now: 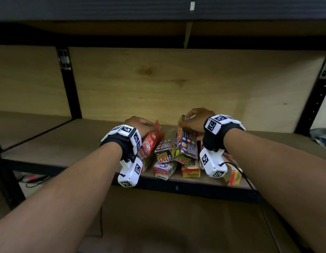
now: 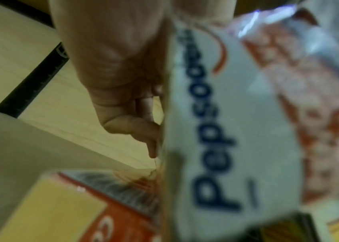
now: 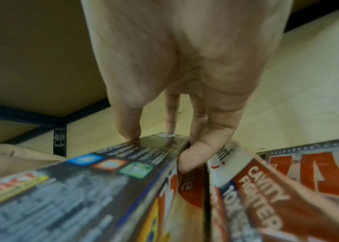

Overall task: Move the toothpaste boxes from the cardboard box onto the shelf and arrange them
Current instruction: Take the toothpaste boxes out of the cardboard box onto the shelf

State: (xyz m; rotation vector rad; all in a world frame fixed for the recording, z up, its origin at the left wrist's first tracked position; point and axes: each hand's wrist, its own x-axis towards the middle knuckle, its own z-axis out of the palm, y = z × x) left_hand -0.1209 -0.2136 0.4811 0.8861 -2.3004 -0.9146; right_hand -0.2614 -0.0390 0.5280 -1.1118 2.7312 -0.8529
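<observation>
Several toothpaste boxes lie in a loose pile at the front of the wooden shelf (image 1: 67,143). My left hand (image 1: 149,127) grips a red and white Pepsodent box (image 1: 149,143) tilted on its edge at the pile's left; its white face (image 2: 226,131) fills the left wrist view beside my curled fingers (image 2: 143,129). My right hand (image 1: 187,121) holds the far end of a dark Zact box (image 1: 186,143), raised at a slant. In the right wrist view the fingers (image 3: 129,127) press the end of the dark Zact box (image 3: 102,188) and the thumb (image 3: 195,155) lies along its side.
Under the raised boxes lie another Zact box (image 1: 165,152), a Pepsodent box (image 1: 165,170), a yellow box (image 1: 191,171) and an orange-yellow one (image 1: 231,176). Black uprights (image 1: 70,83) (image 1: 317,99) frame the bay. A brown surface (image 1: 158,225) lies below the shelf edge.
</observation>
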